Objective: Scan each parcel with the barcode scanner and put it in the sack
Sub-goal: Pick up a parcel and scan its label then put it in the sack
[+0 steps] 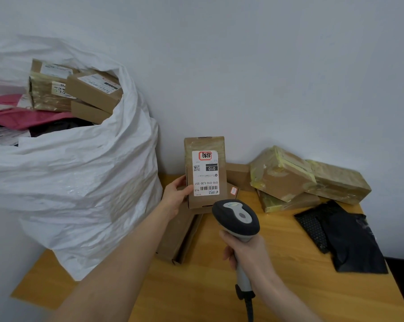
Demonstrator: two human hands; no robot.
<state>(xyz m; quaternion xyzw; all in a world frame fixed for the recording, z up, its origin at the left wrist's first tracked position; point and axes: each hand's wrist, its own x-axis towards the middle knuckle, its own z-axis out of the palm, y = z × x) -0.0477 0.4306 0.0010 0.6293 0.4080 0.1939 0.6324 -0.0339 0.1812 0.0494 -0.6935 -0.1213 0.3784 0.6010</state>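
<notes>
Here's the scan in hand: the left hand grips a small brown cardboard parcel by its left edge, thumb over the front, holding it upright above the yellow wooden table with its white shipping label facing the camera, and the right hand is wrapped tight round the handle of the grey and black barcode scanner, its head tipped up just below the label's barcode; no beam shows, so whether it has read is anyone's guess. Far left, the big white plastic sack stands open and well stocked, brown boxes, a pink mailer and dark bags heaped near its mouth. Plenty to go, though: a flat brown carton lies under the left wrist, three tape-wrapped brown parcels are stacked at the far right against the wall, and black plastic mailer bags lie near right; by my reckoning well past halfway, this one next for the sack
</notes>
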